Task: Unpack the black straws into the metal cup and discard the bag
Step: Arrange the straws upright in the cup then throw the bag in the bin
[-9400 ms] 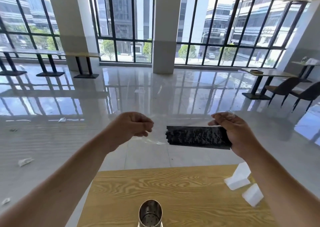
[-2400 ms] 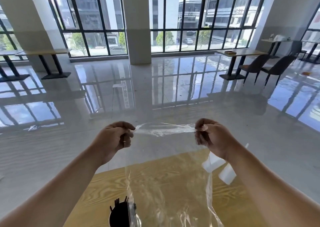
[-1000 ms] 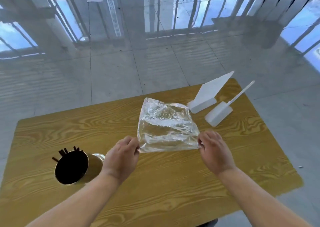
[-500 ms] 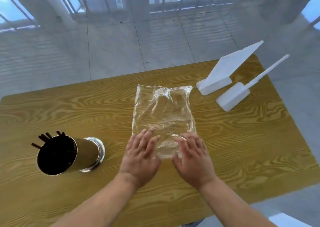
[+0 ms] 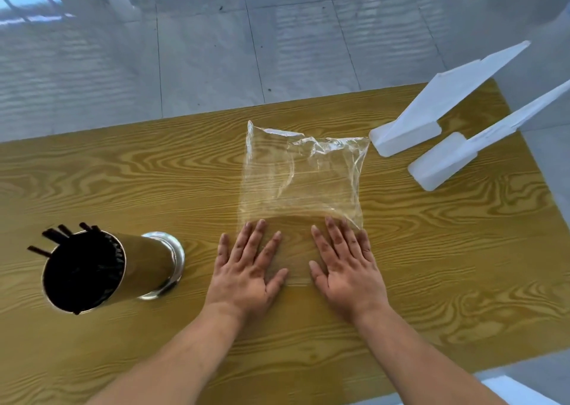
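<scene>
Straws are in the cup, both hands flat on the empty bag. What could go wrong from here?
1. The left hand and right hand pin only the near edge of the clear bag; its far edge sits crinkled and raised, so it may spring back or slide when released.
2. The metal cup, packed with black straws, stands close to the left hand; a careless sweep could tip it.
3. No bin is in view for the bag.

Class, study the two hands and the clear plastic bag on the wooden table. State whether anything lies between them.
Nothing visible does. The left hand and right hand press flat on the near edge of the clear plastic bag. The shiny metal cup of black straws stands off to the left. No bin is in view.
</scene>
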`<state>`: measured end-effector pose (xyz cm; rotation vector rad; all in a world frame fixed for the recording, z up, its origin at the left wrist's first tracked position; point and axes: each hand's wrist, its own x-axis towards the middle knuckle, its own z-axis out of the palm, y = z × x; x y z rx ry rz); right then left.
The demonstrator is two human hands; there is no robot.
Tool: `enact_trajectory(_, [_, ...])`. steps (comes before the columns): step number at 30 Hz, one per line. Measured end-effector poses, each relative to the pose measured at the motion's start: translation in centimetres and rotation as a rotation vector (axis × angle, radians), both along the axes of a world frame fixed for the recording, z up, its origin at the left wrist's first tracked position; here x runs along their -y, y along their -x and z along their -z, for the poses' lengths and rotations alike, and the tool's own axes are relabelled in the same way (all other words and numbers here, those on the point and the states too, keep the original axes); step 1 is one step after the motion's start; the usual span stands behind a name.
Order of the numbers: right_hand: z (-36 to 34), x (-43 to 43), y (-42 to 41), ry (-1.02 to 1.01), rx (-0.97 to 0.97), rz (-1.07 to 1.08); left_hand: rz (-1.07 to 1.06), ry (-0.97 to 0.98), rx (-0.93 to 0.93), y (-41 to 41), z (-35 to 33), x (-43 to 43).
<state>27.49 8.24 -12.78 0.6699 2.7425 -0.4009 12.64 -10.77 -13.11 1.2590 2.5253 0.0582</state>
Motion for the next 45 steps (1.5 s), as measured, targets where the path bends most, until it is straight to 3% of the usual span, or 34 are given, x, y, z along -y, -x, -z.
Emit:
enact_trajectory(5, [-2.3, 0.4, 1.1, -0.019, 0.147, -0.008, -0.022, 0.171, 0.073, 0.4, -1.5, -0.5])
enact_trajectory(8, [-4.8, 0.9, 2.8, -0.028, 0.19, 0.028, -0.008, 0.177, 0.137, 1.1, -3.9, -0.9])
enact_trajectory(14, [-10.0, 3.7, 7.1, 0.084, 0.023, 0.099, 0.057, -0.087, 0.149, 3.2, -11.9, 0.6])
enact_trajectory(19, [-13.3, 7.4, 10.9, 0.167, -0.191, 0.009, 0.037, -0.422, 0.048, 5.5, -17.7, 3.6])
enact_trajectory(24, [-16.3, 11.8, 14.6, 0.282, -0.341, -0.108, -0.073, -0.484, -0.064, 8.8, -20.6, 8.2])
enact_trajectory(29, [-18.5, 15.4, 16.8, 0.354, -0.354, -0.161, -0.228, -0.475, -0.048, 11.6, -21.3, 12.8])
enact_trajectory(33, [-19.0, 17.4, 17.3, 0.372, -0.237, -0.156, -0.426, -0.341, 0.187, 13.9, -20.8, 16.7])
enact_trajectory(37, [-19.0, 18.8, 17.6, 0.37, -0.145, -0.145, -0.376, -0.165, 0.391, 14.7, -20.3, 18.6])
enact_trajectory(45, [-20.7, 20.0, 18.9, 0.357, -0.234, -0.014, -0.331, -0.201, 0.243, 14.5, -21.1, 18.6])
